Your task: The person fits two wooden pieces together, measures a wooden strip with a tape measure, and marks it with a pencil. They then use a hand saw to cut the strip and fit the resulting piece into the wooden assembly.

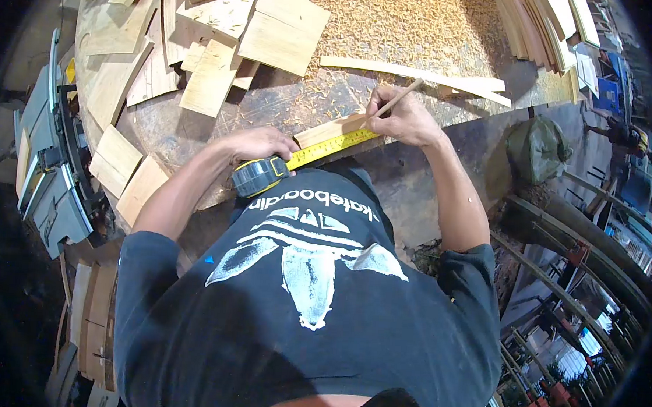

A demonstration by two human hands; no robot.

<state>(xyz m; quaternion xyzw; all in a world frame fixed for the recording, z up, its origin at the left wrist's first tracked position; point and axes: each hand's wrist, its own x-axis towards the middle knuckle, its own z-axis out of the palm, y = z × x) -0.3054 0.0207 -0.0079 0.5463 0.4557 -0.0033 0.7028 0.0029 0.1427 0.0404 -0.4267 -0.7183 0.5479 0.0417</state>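
Observation:
A yellow tape measure blade (pixel 333 146) is drawn out along a short wooden strip (pixel 330 132), close to the front of my shirt. My left hand (pixel 264 143) curls over the strip's left end, its thumb at the blade beside the dark tape case (pixel 257 176). My right hand (pixel 404 118) is closed around a pencil (pixel 401 98), its upper end pointing up and right. That hand's fingers are at the right end of the strip and blade, partly covering them; the pencil tip is not clearly visible.
Several thin wooden boards (pixel 285 28) lie at the table's left and back. Wood shavings (pixel 402 23) cover the back middle. Long thin strips (pixel 414 73) lie beyond my right hand. A board stack (pixel 534 26) stands back right; a green bag (pixel 537 150) sits at right.

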